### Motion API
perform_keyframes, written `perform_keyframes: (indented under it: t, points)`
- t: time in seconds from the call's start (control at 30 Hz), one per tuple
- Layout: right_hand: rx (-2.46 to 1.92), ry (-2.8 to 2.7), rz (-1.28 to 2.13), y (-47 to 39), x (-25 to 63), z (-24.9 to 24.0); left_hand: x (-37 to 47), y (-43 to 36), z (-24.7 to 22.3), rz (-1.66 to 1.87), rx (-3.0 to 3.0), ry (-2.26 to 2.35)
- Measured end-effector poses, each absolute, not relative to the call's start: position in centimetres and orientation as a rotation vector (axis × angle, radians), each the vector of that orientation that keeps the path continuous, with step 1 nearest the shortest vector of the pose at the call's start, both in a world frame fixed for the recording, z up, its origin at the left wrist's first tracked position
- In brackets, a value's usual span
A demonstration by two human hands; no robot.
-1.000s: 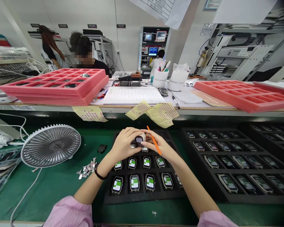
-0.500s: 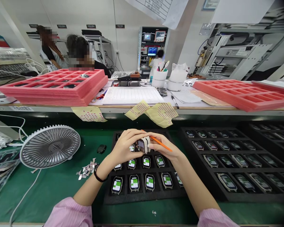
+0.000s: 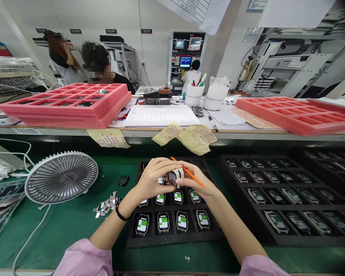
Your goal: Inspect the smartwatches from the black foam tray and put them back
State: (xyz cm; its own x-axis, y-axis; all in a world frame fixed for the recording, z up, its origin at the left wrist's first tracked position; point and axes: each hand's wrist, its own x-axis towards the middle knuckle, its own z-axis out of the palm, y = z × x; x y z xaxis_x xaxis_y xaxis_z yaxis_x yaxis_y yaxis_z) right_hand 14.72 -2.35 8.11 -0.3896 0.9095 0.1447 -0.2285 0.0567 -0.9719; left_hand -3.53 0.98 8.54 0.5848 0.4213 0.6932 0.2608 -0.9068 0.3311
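A smartwatch body (image 3: 173, 178) without a strap is tilted on edge above the black foam tray (image 3: 172, 240). My left hand (image 3: 153, 177) grips it between thumb and fingers, its screen side facing left. On the pale frame side, my right hand (image 3: 200, 183) presses with its fingertips and also keeps hold of a thin orange stick (image 3: 194, 177), which slants down to the right. Below both hands, several watch bodies with lit green and white screens, such as this watch (image 3: 182, 221), sit in the tray's compartments.
More black trays (image 3: 276, 184) of watches stand on the right. On the left are a white fan (image 3: 61, 178), silvery scraps (image 3: 106, 205) and a dark watch-shaped piece (image 3: 123, 180). Pink foam trays (image 3: 66, 111) rest on the shelf; other people are beyond it.
The watch has turned slightly in my fingers, and the orange stick has shifted a little left and tilts more steeply. Both hands stay in nearly the same place.
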Motion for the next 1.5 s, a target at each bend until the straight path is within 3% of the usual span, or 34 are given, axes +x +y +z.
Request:
perform_keyframes:
  t: [0.13, 0.3, 0.63, 1.5]
  points:
    - [-0.781, -1.468, 1.43, -2.3, 14.9, 8.5, -3.6, 1.2, 8.4, 1.262, 2.6, 0.525]
    - [-0.842, -1.402, 0.937, -2.9, 16.2, 9.6, -3.9, 1.2, 8.6, 1.251, 2.493, 0.562]
    - [-0.717, -1.295, 0.532, -4.9, 15.7, 9.8, -4.0, 0.7, 8.5, 1.152, 2.371, 0.725]
    - [-0.591, -1.417, 0.432, -5.0, 15.4, 9.7, -3.5, 0.2, 8.5, 1.187, 2.413, 0.728]
